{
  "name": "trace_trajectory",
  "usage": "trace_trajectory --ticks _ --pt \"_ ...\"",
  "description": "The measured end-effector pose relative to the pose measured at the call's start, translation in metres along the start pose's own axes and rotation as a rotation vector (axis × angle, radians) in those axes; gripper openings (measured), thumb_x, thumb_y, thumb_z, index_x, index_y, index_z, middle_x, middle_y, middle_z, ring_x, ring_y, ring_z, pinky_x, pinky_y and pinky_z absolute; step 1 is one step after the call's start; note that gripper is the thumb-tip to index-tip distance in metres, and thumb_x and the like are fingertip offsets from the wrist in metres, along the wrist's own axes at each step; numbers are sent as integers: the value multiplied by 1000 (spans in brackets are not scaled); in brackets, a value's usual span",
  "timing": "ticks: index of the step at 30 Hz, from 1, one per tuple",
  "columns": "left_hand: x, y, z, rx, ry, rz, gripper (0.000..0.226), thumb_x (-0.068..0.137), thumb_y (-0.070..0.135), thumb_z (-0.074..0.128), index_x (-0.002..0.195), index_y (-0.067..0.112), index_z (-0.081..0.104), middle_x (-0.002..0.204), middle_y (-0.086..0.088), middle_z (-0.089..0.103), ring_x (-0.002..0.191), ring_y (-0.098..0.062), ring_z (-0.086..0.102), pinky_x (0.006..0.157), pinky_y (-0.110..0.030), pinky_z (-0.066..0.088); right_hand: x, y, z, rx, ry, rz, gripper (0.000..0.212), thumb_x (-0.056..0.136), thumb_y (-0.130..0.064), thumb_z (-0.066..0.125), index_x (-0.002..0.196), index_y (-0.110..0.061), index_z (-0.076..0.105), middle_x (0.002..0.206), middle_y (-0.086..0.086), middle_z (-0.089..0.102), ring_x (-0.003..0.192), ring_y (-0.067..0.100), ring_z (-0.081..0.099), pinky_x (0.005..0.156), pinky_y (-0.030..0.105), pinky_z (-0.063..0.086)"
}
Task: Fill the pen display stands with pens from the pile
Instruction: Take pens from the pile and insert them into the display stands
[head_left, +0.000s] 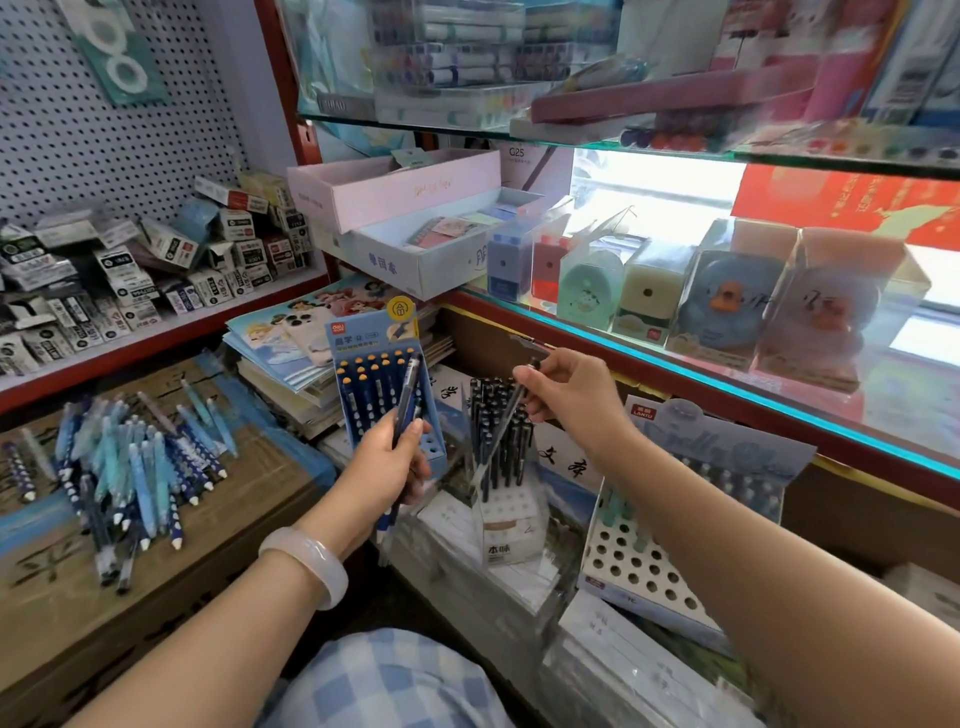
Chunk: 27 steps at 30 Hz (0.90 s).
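Your right hand (569, 395) pinches a slim dark pen (501, 436) slanting down-left over the clear stand of black pens (501, 457) at frame centre. Your left hand (387, 462) grips several dark blue pens (405, 400), nearly upright, before the blue card stand (384, 384).

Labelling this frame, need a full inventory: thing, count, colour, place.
loose pens: many, blue and white, piled on the cardboard carton at left
blue stand: one, partly filled, centre
black-pen stand: one, nearly full, centre
white stand: one, mostly open holes, right
small boxes: many, black and white, left shelf
pencil sharpeners: several, boxed, glass shelf
left hand: holds several dark pens
right hand: pinches one dark pen over the black-pen stand
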<state>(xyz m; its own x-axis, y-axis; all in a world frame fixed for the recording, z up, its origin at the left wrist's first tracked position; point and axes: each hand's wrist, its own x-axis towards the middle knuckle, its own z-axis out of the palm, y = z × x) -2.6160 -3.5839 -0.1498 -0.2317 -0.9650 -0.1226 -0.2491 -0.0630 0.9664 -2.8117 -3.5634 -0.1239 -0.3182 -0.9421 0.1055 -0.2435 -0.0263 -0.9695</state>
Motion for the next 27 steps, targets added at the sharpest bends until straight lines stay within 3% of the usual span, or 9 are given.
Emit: trace_trajectory --ticks 3,6,10,14,22,27 --pt "4 -4 1 3 3 6 17 101 22 35 93 18 49 61 -2 41 44 -10 37 40 -19 29 2 13 -8 -119 49 -22 8 86 -20 64 83 -14 60 74 4 67 63 10 65 62 19 55" --pt "4 -4 1 -55 -2 -29 17 101 20 34 95 19 50 63 0 42 40 -4 38 38 -16 27 2 26 -9 -239 53 -19 7 89 -19 62 82 -18 59 75 1 67 68 10 65 66 19 54" --pt "3 -5 0 -82 -8 -21 19 101 13 32 95 22 48 65 -2 45 47 -7 37 39 -15 30 -2 43 1 -427 31 -61 5 92 -21 57 88 -19 57 80 0 65 75 10 64 73 27 55" --pt "3 -7 -1 -40 -9 5 19 100 11 33 95 22 47 68 -3 49 52 -10 38 44 -18 32 -6 50 13 -411 21 -75 5 93 -20 56 90 -16 58 82 0 65 79 12 65 78 34 56" --pt "3 -13 -2 -4 -23 22 19 101 12 33 93 22 47 68 -2 50 51 -10 39 44 -18 32 -5 48 22 -409 -1 -88 10 93 -20 54 95 -12 59 86 3 66 81 12 65 78 31 56" --pt "2 -17 -2 9 -36 12 16 101 14 33 103 20 48 70 -1 51 53 -9 41 45 -17 35 -5 47 23 -441 -6 -90 12 94 -20 54 96 -10 59 85 5 66 80 17 65 76 35 56"
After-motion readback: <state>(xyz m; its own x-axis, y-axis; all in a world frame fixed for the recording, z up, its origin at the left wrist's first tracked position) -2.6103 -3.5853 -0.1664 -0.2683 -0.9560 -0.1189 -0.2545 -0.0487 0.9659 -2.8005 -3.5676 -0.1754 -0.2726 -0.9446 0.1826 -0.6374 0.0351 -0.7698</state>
